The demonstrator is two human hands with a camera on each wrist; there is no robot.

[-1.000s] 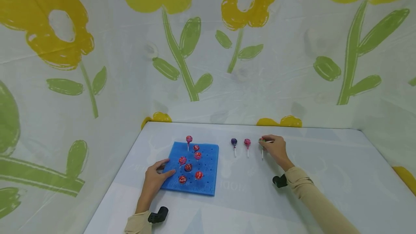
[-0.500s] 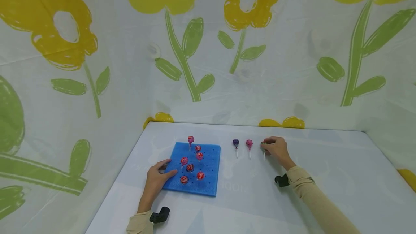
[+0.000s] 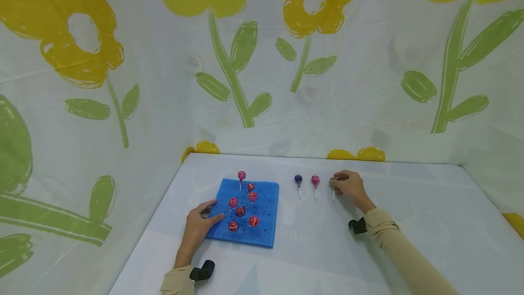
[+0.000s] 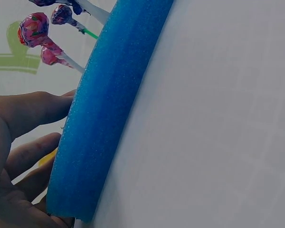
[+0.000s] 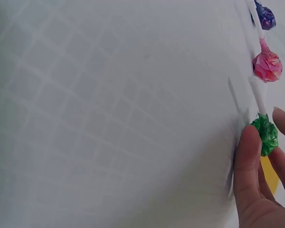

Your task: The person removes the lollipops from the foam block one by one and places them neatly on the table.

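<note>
On the table's left, a blue foam block point(image 3: 262, 222) holds several lollipops upright in its holes, mostly red or pink, such as one lollipop point(image 3: 254, 221). My left hand point(image 3: 197, 226) rests at the block's left edge, thumb over its top; in the left wrist view its fingers touch the foam. To the right, a lollipop in green wrapper point(image 5: 265, 135) sits between the fingers of my right hand point(image 3: 350, 188). The fingers hide most of its head in the head view, while its white stick points toward me. Beside it lie a pink lollipop point(image 3: 315, 180) and a purple lollipop point(image 3: 298, 179).
The white table point(image 3: 311, 263) ends at the back against a white cloth point(image 3: 360, 104) printed with yellow flowers. Small holes dot the foam's right side. A black device point(image 3: 202, 271) is strapped on each wrist.
The head view shifts slightly. My right hand stays at the green lollipop with only small finger movement, and my left hand keeps its place on the foam block.
</note>
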